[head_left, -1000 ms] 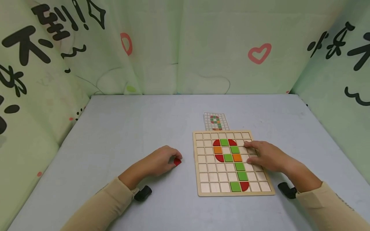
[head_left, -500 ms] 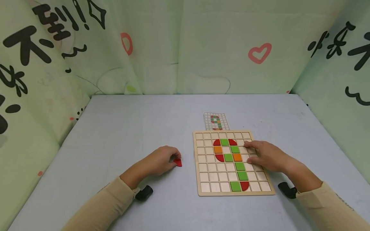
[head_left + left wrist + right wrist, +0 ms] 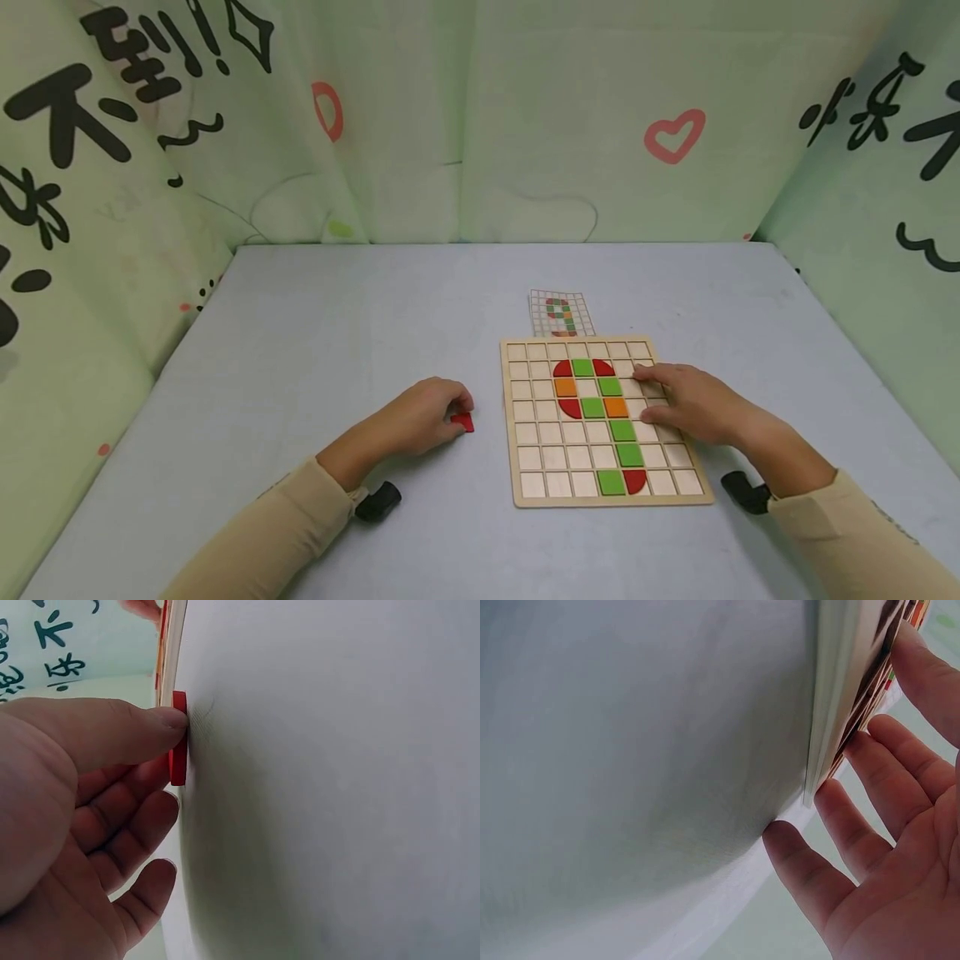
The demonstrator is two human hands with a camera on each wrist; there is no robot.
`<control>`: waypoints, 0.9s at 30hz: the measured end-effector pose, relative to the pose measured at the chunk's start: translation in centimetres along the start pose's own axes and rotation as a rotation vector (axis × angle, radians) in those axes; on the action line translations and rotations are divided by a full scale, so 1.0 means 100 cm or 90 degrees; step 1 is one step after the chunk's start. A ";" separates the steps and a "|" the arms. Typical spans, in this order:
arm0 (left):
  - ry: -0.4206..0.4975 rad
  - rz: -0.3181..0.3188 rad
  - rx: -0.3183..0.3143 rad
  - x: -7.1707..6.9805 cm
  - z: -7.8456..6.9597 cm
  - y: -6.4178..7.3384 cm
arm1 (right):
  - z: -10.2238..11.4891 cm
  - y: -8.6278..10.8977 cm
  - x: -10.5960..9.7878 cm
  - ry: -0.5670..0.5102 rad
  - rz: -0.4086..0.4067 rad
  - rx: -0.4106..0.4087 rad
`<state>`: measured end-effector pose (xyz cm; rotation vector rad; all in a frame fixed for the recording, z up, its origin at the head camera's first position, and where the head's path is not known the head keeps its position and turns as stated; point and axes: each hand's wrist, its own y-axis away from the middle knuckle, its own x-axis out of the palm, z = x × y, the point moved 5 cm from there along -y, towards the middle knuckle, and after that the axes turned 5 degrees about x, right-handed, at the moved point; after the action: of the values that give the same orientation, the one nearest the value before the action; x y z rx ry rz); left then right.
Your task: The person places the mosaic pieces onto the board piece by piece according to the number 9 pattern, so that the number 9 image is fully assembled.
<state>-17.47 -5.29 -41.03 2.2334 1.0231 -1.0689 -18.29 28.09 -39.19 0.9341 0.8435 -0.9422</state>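
My left hand point(image 3: 420, 417) pinches a small red tile point(image 3: 465, 422) just above the table, left of a wooden grid board point(image 3: 515, 467). In the left wrist view the thumb presses the tile point(image 3: 178, 769), which stands edge-on to the camera; the other fingers are partly bent behind it. My right hand point(image 3: 701, 404) rests on the board's right side, thumb and fingertips on the squares. Its fingers point(image 3: 885, 780) spread along the board's edge point(image 3: 832, 697) in the right wrist view. Green, orange and rounded red tiles point(image 3: 635, 481) fill some squares.
A small printed card point(image 3: 542, 312) with a gridded coloured pattern lies behind the board, its near end at the board's far edge. White cloth covers the table point(image 3: 337, 317). Printed green curtains point(image 3: 555, 125) hang at the back and both sides.
The red tile has turned between my left fingers, from a pointed outline to a squarer one. My right hand and the board stay in place.
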 end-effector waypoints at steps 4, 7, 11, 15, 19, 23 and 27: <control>0.000 0.002 -0.010 0.000 0.000 -0.001 | 0.000 0.000 0.000 0.000 -0.001 -0.001; 0.003 0.003 -0.014 0.000 0.001 -0.001 | 0.000 0.000 0.000 0.001 -0.001 -0.001; -0.006 0.004 -0.016 0.000 0.001 -0.003 | 0.000 0.000 0.000 0.005 -0.001 0.002; -0.020 0.005 -0.019 0.001 -0.001 -0.004 | 0.000 0.000 -0.001 0.006 -0.001 0.006; -0.018 0.004 -0.011 0.000 -0.005 -0.005 | 0.000 0.001 -0.002 0.006 0.001 0.011; -0.010 0.001 0.013 0.000 -0.011 -0.007 | 0.000 0.001 -0.001 0.005 0.001 0.009; -0.003 0.006 0.044 0.001 -0.020 -0.010 | 0.001 0.000 -0.001 0.003 0.001 0.009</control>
<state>-17.31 -3.32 -39.96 2.2866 0.9861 -1.1218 -18.30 28.02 -39.11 0.9485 0.8412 -0.9462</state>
